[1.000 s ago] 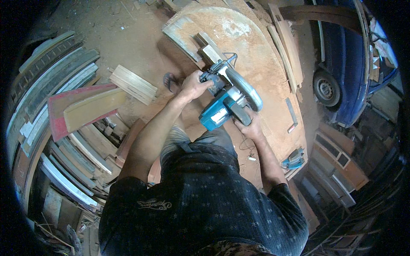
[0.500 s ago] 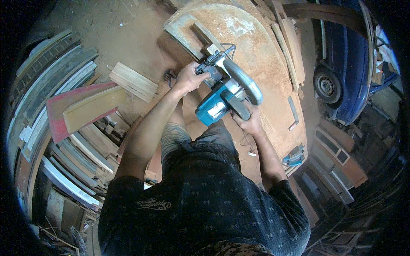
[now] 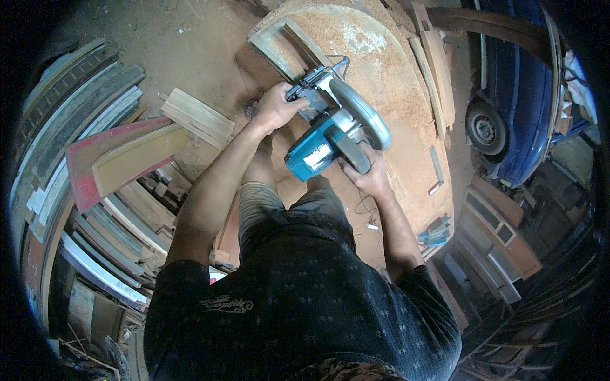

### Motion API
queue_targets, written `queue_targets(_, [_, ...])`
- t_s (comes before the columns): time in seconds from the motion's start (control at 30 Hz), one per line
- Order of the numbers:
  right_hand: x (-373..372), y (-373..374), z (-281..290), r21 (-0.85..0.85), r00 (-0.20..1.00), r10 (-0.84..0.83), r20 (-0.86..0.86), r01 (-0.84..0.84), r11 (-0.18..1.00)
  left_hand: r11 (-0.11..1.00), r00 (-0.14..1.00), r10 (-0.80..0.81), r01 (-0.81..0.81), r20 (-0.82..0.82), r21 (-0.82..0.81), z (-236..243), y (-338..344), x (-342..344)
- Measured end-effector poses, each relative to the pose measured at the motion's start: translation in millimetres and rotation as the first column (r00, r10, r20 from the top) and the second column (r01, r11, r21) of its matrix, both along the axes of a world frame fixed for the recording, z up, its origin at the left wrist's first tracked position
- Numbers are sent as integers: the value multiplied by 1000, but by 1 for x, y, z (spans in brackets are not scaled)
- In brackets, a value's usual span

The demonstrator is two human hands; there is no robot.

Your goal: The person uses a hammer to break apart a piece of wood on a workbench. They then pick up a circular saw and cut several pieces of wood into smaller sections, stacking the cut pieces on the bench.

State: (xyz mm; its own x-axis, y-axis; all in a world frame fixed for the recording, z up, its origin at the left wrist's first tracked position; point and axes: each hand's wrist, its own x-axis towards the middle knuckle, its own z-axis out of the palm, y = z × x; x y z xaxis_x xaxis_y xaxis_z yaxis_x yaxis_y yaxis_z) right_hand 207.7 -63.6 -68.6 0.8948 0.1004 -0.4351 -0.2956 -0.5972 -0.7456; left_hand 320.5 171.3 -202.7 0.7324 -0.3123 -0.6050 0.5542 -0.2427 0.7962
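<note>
A teal circular saw (image 3: 310,154) with a silver blade guard (image 3: 363,108) is in both my hands, over the near left side of a round wooden tabletop (image 3: 403,89). My right hand (image 3: 370,173) is wrapped round its rear handle. My left hand (image 3: 277,109) is closed at the front left of the saw, by its base plate; what exactly the fingers grip is partly hidden. Ahead of the saw a narrow wooden strip (image 3: 306,42) lies beside a worn flat board (image 3: 277,52). The saw covers the strip's near end. The blade's lower part is hidden.
Sawdust coats the tabletop. A metal square (image 3: 436,168) and another teal power tool (image 3: 435,233) rest at its right edge, near long planks (image 3: 434,76). Stacked boards (image 3: 95,120) and a red-edged panel (image 3: 79,155) fill the left. A blue vehicle (image 3: 518,95) stands right.
The saw and both hands have shifted slightly forward and left. The saw now covers a wooden piece that showed just ahead of it. Both hands keep their hold.
</note>
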Motion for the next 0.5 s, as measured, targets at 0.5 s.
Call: queue_targets(0.5, [29,27,-3,-19,1000,3,31,-2,1000,998,999,-39,38,34,49,-28,24,24])
